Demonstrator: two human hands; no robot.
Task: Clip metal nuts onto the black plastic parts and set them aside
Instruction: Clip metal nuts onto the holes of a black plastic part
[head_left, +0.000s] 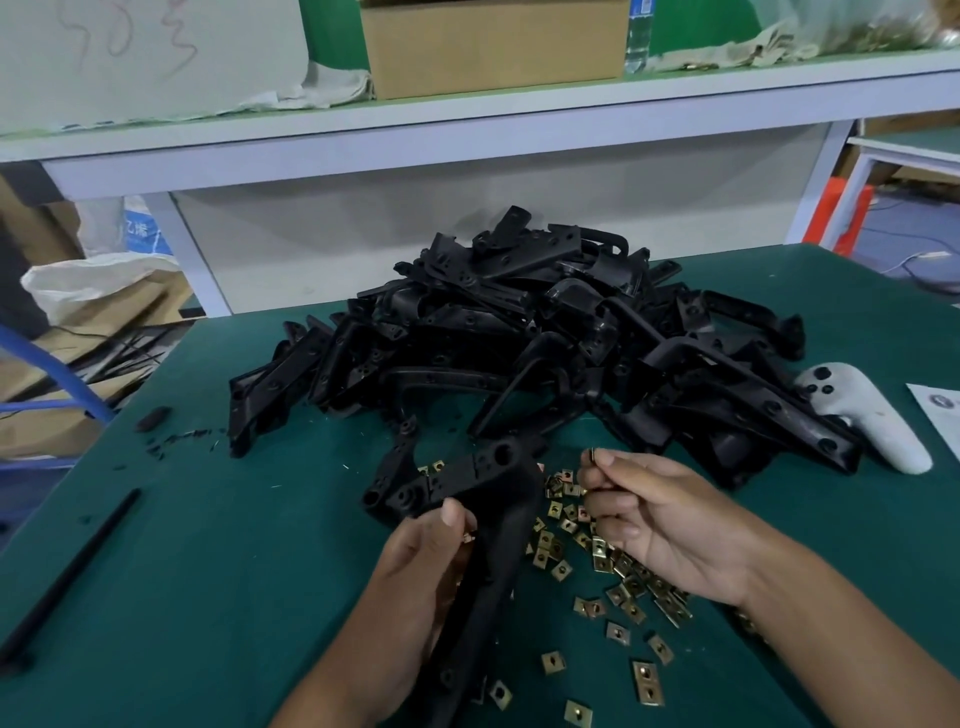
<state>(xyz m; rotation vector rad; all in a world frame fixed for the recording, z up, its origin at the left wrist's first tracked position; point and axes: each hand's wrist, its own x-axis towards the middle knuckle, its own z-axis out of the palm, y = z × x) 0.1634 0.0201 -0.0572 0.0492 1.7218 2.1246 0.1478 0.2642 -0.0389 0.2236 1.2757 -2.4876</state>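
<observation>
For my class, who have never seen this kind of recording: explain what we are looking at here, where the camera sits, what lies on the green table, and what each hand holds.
There is no machine: a person works with two bare hands. The single picture comes from a camera worn on the head, looking forward and down. On the green table lies a big heap of black plastic parts, and nearer the person a scatter of small brass-coloured metal nuts. A white handheld controller lies at the right of the heap. The left hand grips one black part. The right hand pinches a single nut at its fingertips, close to the held part but not yet on it.
</observation>
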